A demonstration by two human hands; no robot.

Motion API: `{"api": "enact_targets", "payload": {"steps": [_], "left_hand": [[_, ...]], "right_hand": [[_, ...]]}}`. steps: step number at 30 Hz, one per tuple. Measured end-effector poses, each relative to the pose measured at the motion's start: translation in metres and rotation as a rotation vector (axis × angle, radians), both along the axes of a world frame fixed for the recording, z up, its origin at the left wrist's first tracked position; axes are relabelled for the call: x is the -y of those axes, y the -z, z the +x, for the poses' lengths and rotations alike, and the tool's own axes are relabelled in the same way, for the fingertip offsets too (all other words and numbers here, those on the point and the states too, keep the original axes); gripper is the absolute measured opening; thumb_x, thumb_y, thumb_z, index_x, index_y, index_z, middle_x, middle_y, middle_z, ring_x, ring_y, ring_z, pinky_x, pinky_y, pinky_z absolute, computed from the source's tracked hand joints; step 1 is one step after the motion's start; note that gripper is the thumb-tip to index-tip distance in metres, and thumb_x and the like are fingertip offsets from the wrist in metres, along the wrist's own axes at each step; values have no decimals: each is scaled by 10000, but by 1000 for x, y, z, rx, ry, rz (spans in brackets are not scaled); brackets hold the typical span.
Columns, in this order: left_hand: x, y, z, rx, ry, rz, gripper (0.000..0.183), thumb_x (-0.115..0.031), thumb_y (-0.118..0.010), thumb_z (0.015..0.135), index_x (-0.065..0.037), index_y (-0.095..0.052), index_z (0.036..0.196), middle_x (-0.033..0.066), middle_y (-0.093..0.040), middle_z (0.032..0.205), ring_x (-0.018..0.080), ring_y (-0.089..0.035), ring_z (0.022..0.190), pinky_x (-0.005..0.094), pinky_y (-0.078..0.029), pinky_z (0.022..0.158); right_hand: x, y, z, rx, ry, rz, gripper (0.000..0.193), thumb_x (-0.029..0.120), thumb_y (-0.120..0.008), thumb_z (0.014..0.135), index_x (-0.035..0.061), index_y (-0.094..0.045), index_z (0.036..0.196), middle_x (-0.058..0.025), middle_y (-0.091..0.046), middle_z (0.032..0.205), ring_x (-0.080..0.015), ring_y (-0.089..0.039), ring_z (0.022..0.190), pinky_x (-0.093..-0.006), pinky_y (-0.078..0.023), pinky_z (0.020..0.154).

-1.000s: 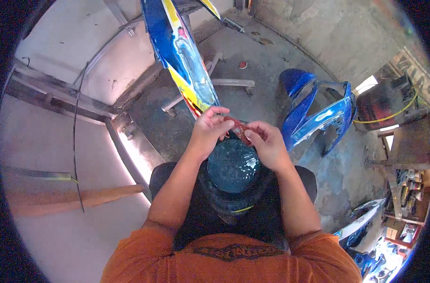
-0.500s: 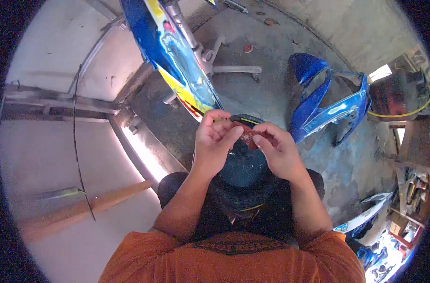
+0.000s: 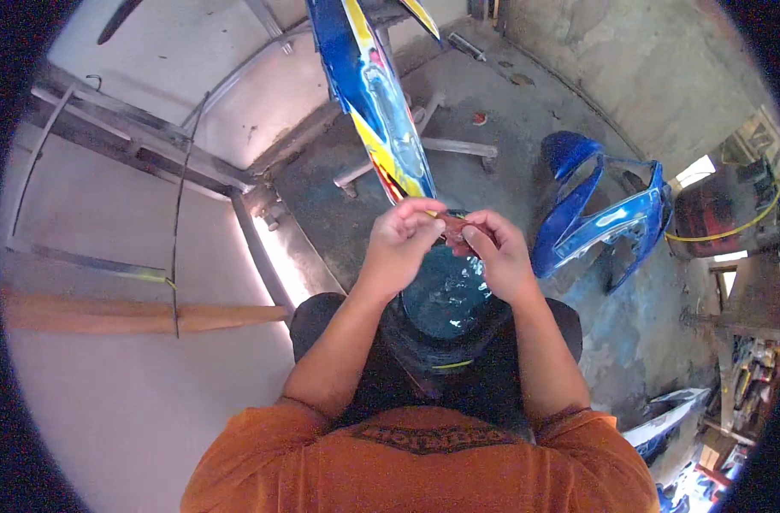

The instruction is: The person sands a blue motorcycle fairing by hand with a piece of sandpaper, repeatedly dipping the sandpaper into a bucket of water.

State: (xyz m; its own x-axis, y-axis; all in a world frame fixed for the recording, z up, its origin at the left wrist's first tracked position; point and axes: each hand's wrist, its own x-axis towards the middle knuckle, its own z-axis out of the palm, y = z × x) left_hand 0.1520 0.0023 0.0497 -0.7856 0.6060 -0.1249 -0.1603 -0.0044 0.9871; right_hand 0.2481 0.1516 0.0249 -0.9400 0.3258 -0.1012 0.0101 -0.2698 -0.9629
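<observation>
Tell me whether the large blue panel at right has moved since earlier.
No, not visibly: the blue panel keeps its place against the red scrap on the floor; only the view shifts.

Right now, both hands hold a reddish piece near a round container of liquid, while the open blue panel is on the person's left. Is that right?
No: the open blue panel is on the person's right, as the head view shows. The left hand and right hand do hold the reddish piece near the round container.

Blotchy grey floor (image 3: 612, 333) (pale wall (image 3: 133, 402) alongside)
</observation>
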Motion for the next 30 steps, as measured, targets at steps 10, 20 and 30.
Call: {"api": "enact_targets", "payload": {"steps": [10,20,30], "left_hand": [[-15,-40,-20,-640,121,-144,135,-113,-656,895,-46,-702,1003,60,-712,913,144,-666,846,301,-501,741],[-20,3,-65,-779,-377,51,228,-133,-697,833,-56,-643,1041,104,-665,1042,286,-610,1009,393,-454,921],[-14,43,-112,207,-328,138,486,-359,-651,939,9,-553,1241,135,-609,1183,204,-582,1072,338,-453,925]], "right_hand": [[-11,-28,8,-183,-236,-712,207,261,-568,979,108,-548,1117,-153,-660,1063,-204,-598,796,-367,-512,685],[-6,4,-14,218,119,-118,111,140,-599,978,39,-569,1012,6,-582,797,-79,-548,662,-258,-511,662],[14,19,-70,229,154,411,192,188,-559,1010,10,-629,991,1,-577,712,-64,-494,655,-228,-399,601]]}}
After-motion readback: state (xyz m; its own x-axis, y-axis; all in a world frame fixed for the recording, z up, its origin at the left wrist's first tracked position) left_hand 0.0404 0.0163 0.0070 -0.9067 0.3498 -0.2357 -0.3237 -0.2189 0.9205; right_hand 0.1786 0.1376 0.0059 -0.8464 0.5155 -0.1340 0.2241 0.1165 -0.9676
